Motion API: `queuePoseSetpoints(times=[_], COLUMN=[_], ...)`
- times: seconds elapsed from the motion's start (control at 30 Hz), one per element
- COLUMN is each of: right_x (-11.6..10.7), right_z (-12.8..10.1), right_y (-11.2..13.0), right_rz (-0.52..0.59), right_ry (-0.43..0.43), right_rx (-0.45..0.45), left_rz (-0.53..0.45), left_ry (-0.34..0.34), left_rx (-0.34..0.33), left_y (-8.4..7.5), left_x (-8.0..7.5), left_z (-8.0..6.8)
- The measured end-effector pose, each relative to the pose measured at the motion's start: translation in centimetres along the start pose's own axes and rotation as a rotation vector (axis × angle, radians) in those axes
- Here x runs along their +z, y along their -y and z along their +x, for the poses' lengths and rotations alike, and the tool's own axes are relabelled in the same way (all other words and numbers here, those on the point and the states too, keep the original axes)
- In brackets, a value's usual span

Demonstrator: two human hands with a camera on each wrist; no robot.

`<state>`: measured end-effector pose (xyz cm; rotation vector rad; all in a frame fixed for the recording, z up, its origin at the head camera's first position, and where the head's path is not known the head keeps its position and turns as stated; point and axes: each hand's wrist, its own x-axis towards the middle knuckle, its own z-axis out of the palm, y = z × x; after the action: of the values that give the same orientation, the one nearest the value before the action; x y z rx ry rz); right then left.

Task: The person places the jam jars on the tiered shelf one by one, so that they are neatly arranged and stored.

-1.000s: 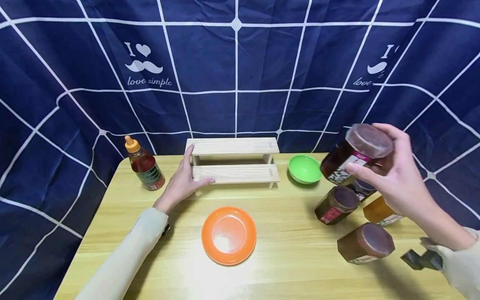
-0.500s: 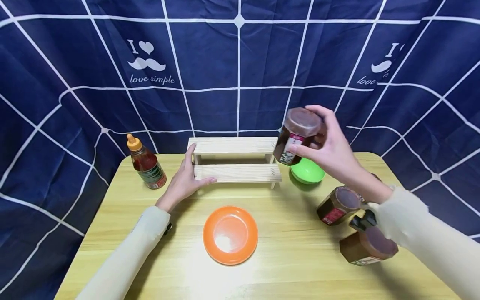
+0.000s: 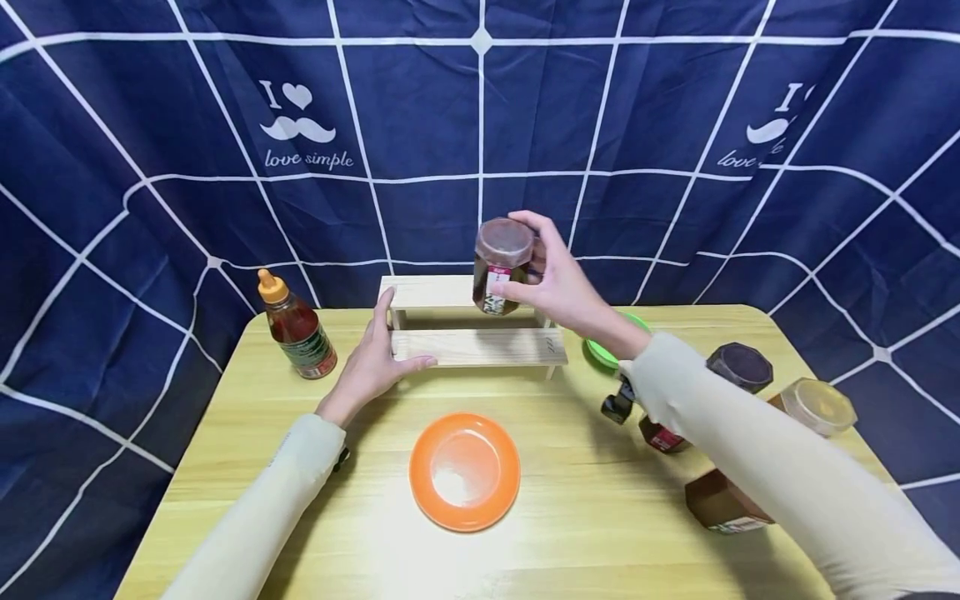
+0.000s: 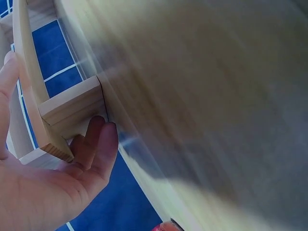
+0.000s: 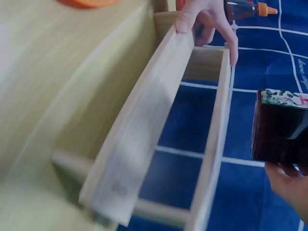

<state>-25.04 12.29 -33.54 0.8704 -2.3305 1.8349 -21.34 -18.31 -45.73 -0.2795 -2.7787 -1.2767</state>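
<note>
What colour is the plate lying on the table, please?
Orange; the plate shows best in the head view.

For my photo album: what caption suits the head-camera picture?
Right hand holds a dark jar above the wooden step shelf steadied by the left hand.
</note>
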Motion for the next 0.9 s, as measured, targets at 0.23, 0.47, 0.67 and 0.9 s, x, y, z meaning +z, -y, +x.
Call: queuePoseSetpoints(times=[0.23,0.47,0.67,0.9], right_x=[2.6,3.9,4.6,5.0], right_z=[2.3,4.3,5.1,5.6], right_y=[-2.0,-3.7,-4.2,-4.3], right_rz=[0.064,0.095,0.081,0.102], right_ry=[0.063,0.084,0.076,0.073], right_rx=[0.01,0.024,0.042,0.05], left_rz=[-0.012,-0.037,-0.037,-0.03], left_ry=[0.006,0.018,0.018,0.014], left_rx=[0.004,0.012,0.009,0.011], left_y=[0.1,0.0,0.1,0.1], left_x=[0.0,0.2,0.3,0.1], left_z=[-0.1,-0.1,0.0,0.1])
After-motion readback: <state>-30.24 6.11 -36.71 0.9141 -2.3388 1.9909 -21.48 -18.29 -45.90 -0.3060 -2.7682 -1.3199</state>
